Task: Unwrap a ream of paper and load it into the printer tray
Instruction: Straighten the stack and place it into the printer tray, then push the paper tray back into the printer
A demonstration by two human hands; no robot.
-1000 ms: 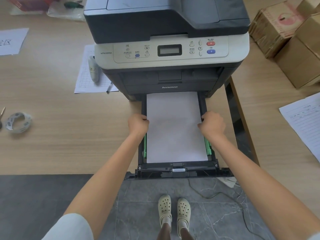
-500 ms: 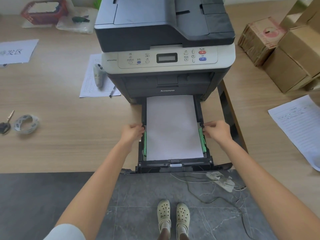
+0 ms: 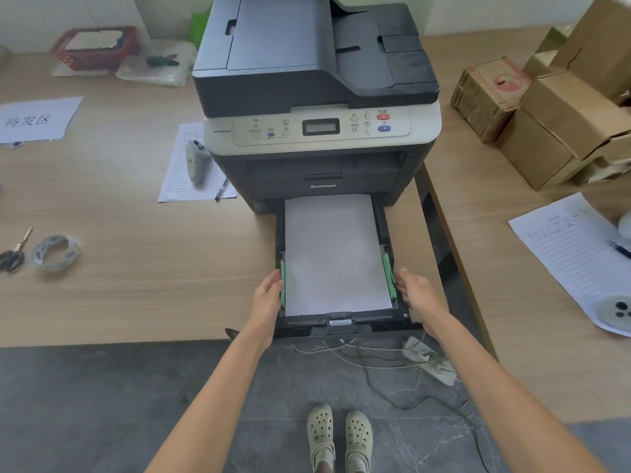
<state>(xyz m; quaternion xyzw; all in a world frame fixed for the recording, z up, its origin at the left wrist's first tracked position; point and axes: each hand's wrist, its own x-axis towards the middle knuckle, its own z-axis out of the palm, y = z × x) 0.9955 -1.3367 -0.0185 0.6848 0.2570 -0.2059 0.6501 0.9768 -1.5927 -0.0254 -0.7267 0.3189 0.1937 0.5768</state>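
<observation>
A dark grey and white printer (image 3: pixel 317 63) stands on a wooden table. Its black paper tray (image 3: pixel 341 331) is pulled out over the table's front edge. A flat stack of white paper (image 3: pixel 333 254) lies in the tray between two green side guides (image 3: pixel 389 274). My left hand (image 3: pixel 268 295) grips the tray's left wall beside the left green guide (image 3: pixel 282 285). My right hand (image 3: pixel 415 291) grips the right wall, just outside the right guide. Both hands sit near the tray's front end.
Cardboard boxes (image 3: pixel 560 124) and a printed sheet (image 3: pixel 573 247) lie on the table to the right. Scissors (image 3: pixel 13 254), a tape roll (image 3: pixel 56 252) and a form with a pen (image 3: pixel 191 172) lie to the left. A power strip (image 3: pixel 430 361) with cables lies on the floor below the tray.
Both hands have slid along the tray's sides toward its front end. The camera has tilted up, showing more of the printer's top.
</observation>
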